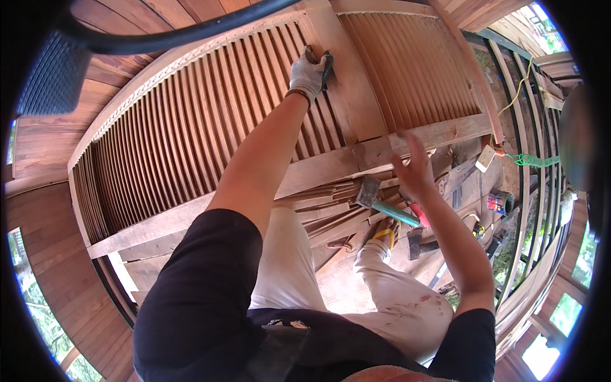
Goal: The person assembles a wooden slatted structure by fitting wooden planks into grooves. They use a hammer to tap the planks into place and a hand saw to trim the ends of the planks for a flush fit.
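A large wooden louvered shutter [359, 95] lies before me, its many slats set on both sides of a wide middle rail. My left hand [308, 75], in a grey glove with dark patches at the fingers, is closed at the slats beside that rail. Something dark shows by its fingers; whether it is a held piece or the glove's coating is unclear. My right hand [417, 170], bare and slightly blurred, is raised near the shutter's near edge with its fingers apart and nothing in them. Below it lies a hammer [382, 202] with a teal handle.
Thin wood strips [324, 202] are piled under the shutter's near edge. My sandalled foot [384, 235] stands beside the hammer. To the right are a blue-and-red can [500, 202], a white rectangular piece [485, 158], a green coiled cord [534, 160] and a slatted railing [523, 121].
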The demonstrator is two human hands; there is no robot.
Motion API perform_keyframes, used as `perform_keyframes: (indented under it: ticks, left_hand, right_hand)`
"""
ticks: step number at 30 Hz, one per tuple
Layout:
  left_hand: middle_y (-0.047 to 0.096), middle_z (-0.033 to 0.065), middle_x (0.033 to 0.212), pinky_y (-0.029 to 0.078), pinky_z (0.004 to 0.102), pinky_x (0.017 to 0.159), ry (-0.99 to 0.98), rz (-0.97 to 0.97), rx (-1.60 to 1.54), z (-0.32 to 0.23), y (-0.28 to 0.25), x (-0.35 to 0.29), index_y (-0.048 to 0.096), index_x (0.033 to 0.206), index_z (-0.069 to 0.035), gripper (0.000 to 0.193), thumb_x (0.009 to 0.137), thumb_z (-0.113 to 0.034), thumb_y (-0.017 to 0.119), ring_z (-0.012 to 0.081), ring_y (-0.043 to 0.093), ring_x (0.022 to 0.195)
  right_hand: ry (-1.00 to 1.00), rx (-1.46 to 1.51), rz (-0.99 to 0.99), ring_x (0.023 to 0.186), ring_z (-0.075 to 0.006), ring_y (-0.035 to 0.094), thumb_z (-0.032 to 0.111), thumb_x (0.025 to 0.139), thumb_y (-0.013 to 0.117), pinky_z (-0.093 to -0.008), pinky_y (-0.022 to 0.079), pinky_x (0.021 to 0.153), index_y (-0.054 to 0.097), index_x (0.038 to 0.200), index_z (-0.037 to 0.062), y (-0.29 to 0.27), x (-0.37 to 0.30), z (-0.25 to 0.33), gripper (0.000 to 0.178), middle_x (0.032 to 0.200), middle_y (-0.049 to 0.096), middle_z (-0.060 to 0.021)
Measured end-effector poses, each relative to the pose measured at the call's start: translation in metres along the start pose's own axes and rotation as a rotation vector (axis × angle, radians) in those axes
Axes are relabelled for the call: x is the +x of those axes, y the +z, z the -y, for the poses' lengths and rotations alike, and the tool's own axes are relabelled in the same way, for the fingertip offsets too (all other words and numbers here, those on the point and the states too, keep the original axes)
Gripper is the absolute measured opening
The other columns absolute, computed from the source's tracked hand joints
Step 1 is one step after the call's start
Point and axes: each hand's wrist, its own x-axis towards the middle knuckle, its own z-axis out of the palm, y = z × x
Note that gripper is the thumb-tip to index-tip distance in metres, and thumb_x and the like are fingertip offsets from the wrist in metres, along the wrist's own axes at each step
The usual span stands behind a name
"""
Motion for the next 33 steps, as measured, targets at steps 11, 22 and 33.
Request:
perform_keyframes:
  ticks: [11, 22, 33]
  left_hand:
    - [0.069, 0.0236, 0.119, 0.059, 0.0416, 0.092, -0.166, 0.244, 0.477, -0.068, -0.026, -0.082, 0.051, 0.139, 0.001, 0.051, 0.102, -0.033, 0.06, 0.0372, 0.07, 0.106]
    - [0.067, 0.0356, 0.105, 0.052, 0.0516, 0.093, -0.112, 0.285, 0.229, -0.068, -0.034, -0.091, 0.035, 0.149, 0.009, 0.059, 0.099, -0.017, 0.053, 0.0495, 0.065, 0.103]
    - [0.066, 0.0344, 0.115, 0.052, 0.0474, 0.095, -0.094, 0.358, 0.02, -0.056, -0.037, -0.092, 0.033, 0.15, 0.01, 0.061, 0.097, -0.013, 0.052, 0.0463, 0.065, 0.11]
  right_hand:
    - [0.036, 0.417, 0.019, 0.115, -0.0283, 0.066, 0.031, 0.097, 0.071, -0.0373, 0.051, 0.096, 0.05, 0.142, -0.0029, 0.037, 0.08, -0.008, 0.06, 0.125, 0.066, -0.0223]
    - [0.149, 0.238, 0.067, 0.103, -0.02, 0.068, 0.033, 0.094, 0.076, -0.0324, 0.053, 0.09, 0.057, 0.135, -0.004, 0.044, 0.108, -0.009, 0.058, 0.115, 0.072, -0.0148]
    - [0.225, 0.471, 0.094, 0.103, -0.0147, 0.064, 0.018, 0.096, 0.075, -0.0285, 0.051, 0.092, 0.058, 0.132, -0.0079, 0.041, 0.108, -0.013, 0.048, 0.114, 0.071, -0.0106]
